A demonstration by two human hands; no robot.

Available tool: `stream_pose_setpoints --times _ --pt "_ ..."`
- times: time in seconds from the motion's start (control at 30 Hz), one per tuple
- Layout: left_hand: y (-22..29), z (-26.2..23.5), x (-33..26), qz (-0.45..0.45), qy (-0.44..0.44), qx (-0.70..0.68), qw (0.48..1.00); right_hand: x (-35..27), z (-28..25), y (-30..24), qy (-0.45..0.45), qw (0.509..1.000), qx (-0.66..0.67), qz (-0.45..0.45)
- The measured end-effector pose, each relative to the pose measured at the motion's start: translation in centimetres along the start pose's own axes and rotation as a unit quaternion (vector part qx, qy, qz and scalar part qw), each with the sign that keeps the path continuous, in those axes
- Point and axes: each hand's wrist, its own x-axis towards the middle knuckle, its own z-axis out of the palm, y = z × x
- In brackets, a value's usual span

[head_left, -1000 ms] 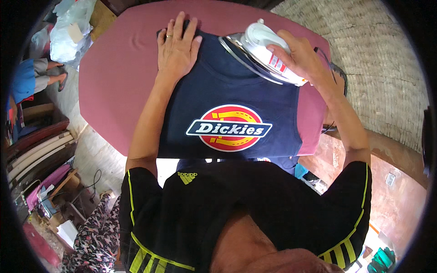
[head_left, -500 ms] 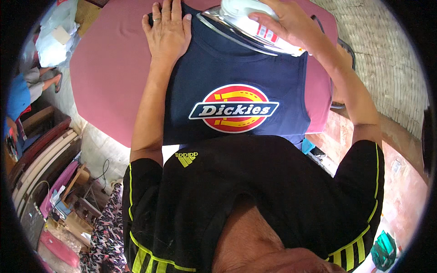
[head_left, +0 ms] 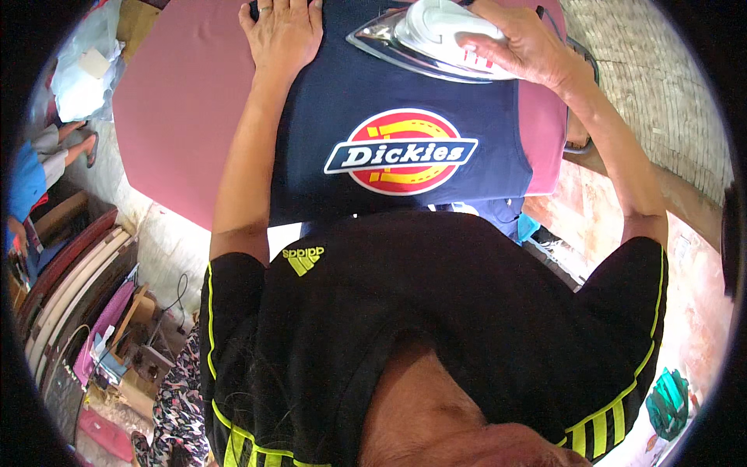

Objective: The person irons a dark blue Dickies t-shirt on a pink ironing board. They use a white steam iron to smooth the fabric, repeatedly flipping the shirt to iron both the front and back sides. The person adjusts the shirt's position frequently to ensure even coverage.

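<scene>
A navy tank top [head_left: 475, 105] with a red, yellow and white printed emblem lies spread over a pink-covered table [head_left: 179, 124]. My left hand [head_left: 282, 37] rests with fingers stretched out at the garment's upper left, near its edge. At the upper right, my right hand [head_left: 525, 48] is wrapped round the handle of a white clothes iron [head_left: 440, 35] with a shiny metal base. The iron's pointed tip faces left, and its base rests on the cloth above the emblem. The top part of the garment runs out of the picture.
Curved boards [head_left: 66, 300] and assorted clutter stand low on the left. Beyond them a person in blue [head_left: 27, 175] is partly visible. White plastic bags [head_left: 85, 86] are at the far left. A woven mat surface [head_left: 638, 101] lies to the right, and a green bundle [head_left: 668, 403] at lower right.
The iron has gone from a tilted pose to a more level one on the cloth, with my right hand still round it. Garment and table sit slightly higher in the picture.
</scene>
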Motion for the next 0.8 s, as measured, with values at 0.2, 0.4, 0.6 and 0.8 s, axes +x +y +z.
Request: stream_pose_setpoints --times 0.2,0.4,0.6,0.8 --pt "0.0 1.0 -0.1 0.004 0.015 0.003 1.0 -3.5 3.6 0.2 0.027 0.999 -0.021 0.019" --pt "-0.2 0.6 -0.2 0.004 -0.016 0.029 0.999 -1.1 3.7 -2.9 0.018 0.999 0.015 0.022" --pt "-1.6 2.0 0.4 0.05 -0.005 0.022 0.999 -6.4 3.0 0.7 0.087 0.994 -0.015 0.057" --pt "-1.6 2.4 0.5 0.039 -0.025 0.041 0.998 -17.9 -1.6 -0.3 0.204 0.925 -0.178 0.267"
